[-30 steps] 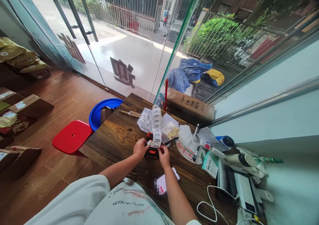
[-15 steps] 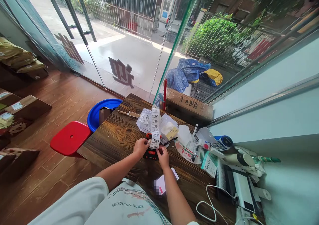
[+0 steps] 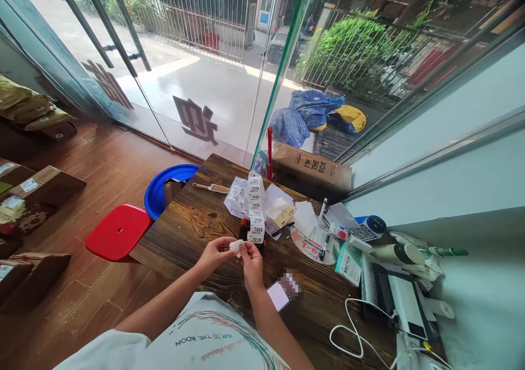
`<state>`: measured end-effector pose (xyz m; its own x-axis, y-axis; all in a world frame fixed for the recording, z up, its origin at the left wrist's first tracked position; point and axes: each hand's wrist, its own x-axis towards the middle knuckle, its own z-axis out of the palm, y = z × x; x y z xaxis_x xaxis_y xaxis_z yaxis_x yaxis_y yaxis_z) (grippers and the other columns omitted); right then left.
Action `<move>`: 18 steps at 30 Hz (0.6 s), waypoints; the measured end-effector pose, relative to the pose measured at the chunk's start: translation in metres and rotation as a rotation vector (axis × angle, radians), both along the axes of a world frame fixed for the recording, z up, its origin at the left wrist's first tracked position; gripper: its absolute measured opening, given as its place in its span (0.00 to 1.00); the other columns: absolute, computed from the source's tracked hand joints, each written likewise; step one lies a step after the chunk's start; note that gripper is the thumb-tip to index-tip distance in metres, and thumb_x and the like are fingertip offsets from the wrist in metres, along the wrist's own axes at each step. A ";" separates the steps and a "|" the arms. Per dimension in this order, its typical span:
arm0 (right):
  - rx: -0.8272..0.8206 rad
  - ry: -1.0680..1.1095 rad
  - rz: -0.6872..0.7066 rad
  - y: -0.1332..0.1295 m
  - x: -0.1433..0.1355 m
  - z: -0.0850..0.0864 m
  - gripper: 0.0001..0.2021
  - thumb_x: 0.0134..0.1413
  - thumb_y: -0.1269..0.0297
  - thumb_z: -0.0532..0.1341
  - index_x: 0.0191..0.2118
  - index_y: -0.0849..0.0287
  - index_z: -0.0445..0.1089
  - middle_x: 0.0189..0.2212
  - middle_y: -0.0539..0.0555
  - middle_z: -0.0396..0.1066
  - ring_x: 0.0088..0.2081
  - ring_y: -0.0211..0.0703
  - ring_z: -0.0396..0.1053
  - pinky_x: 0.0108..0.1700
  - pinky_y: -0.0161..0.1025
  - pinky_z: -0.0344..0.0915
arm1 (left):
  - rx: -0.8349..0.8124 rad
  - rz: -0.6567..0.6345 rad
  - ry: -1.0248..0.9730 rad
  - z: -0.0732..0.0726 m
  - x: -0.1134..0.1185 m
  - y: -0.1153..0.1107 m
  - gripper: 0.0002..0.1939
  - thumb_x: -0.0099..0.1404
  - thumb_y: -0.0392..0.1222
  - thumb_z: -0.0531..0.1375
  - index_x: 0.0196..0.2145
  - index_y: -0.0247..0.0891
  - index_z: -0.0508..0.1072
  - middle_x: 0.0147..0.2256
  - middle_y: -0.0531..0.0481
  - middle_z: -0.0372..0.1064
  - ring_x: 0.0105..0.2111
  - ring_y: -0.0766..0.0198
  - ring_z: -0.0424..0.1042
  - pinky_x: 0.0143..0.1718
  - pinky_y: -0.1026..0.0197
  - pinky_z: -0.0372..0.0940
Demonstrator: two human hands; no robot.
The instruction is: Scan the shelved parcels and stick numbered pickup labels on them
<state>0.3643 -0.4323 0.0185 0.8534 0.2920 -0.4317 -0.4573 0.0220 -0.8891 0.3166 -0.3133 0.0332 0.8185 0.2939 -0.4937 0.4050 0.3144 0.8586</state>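
A small white label (image 3: 237, 245) is pinched between both hands above the near part of the wooden table (image 3: 192, 222). The left hand (image 3: 215, 251) has thumb and fingers closed on the label's left edge; the right hand (image 3: 251, 260) has its fingertips closed on the right edge. Both grips are tight on the paper, nothing else held.

Just beyond the hands stands a small black and red label printer (image 3: 249, 233), with a strip of numbered labels (image 3: 256, 209) rising from it and curling back; the printed numbers run up to 7010 at the bottom. Behind the strip lie loose papers (image 3: 235, 195) and a yellowish pad (image 3: 279, 212). A phone (image 3: 281, 293) lies face up on the table near the right forearm.

To the right are a round printed disc (image 3: 311, 244), a marker pen (image 3: 324, 247), a small green and white box (image 3: 348, 262) and a white cable (image 3: 348, 332). A cardboard box (image 3: 311, 168) sits at the table's far edge. Left of the table stand a red stool (image 3: 118, 232) and a blue tub (image 3: 164, 181).
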 end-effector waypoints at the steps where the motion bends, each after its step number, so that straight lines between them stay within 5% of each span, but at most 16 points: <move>1: 0.020 0.022 -0.017 0.000 -0.001 0.001 0.19 0.40 0.46 0.65 0.30 0.59 0.72 0.25 0.51 0.73 0.23 0.38 0.64 0.24 0.35 0.62 | 0.022 -0.013 -0.012 0.000 0.000 0.001 0.30 0.35 0.58 0.70 0.33 0.35 0.75 0.29 0.50 0.69 0.28 0.65 0.66 0.32 0.61 0.62; 4: 0.066 0.064 -0.065 -0.002 -0.002 0.003 0.19 0.36 0.47 0.68 0.28 0.59 0.72 0.24 0.51 0.73 0.25 0.39 0.66 0.27 0.36 0.63 | 0.123 -0.049 -0.044 0.001 0.000 0.004 0.22 0.34 0.52 0.72 0.25 0.35 0.74 0.31 0.50 0.67 0.30 0.66 0.64 0.32 0.63 0.60; 8: 0.113 0.083 -0.106 -0.007 0.002 0.010 0.17 0.36 0.53 0.69 0.33 0.58 0.73 0.27 0.50 0.75 0.29 0.39 0.68 0.31 0.35 0.64 | 0.206 -0.094 -0.046 0.005 -0.001 0.007 0.18 0.42 0.52 0.69 0.18 0.35 0.69 0.21 0.56 0.60 0.24 0.70 0.56 0.26 0.66 0.51; 11: 0.154 0.083 -0.105 -0.010 0.003 0.017 0.22 0.34 0.58 0.71 0.39 0.56 0.71 0.31 0.51 0.76 0.33 0.42 0.71 0.34 0.37 0.66 | 0.206 -0.103 -0.049 0.008 -0.001 0.003 0.21 0.46 0.56 0.66 0.18 0.35 0.66 0.18 0.59 0.55 0.22 0.72 0.51 0.24 0.66 0.47; 18: 0.248 0.124 -0.102 -0.016 0.004 0.023 0.22 0.33 0.57 0.72 0.38 0.56 0.70 0.32 0.53 0.77 0.31 0.43 0.72 0.30 0.38 0.67 | 0.090 -0.119 -0.089 0.013 -0.001 -0.004 0.25 0.52 0.65 0.57 0.27 0.37 0.67 0.20 0.56 0.60 0.20 0.70 0.57 0.23 0.65 0.55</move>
<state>0.3681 -0.4480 0.0411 0.8293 0.3168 -0.4603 -0.5459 0.2834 -0.7885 0.3159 -0.3177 0.0460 0.8894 0.2321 -0.3938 0.3559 0.1890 0.9152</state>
